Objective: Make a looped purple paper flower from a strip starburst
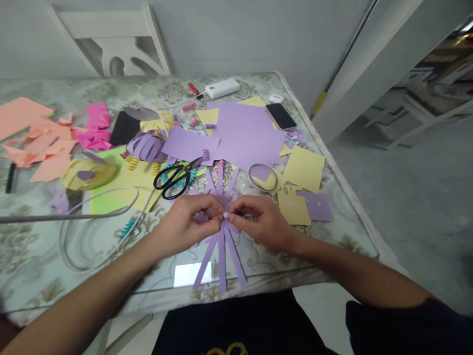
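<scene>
A fan of purple paper strips lies on the glass table near its front edge, the strips crossing at one centre. My left hand and my right hand meet over that centre, each pinching the purple strips with closed fingers. More strip ends stick out beyond my fingers toward the black scissors, which lie just behind my left hand.
Purple sheets, yellow squares, pink and peach paper litter the table. A tape ring, a purple paper lantern ball, a phone, a white power bank and a white cable also lie there. A chair stands behind.
</scene>
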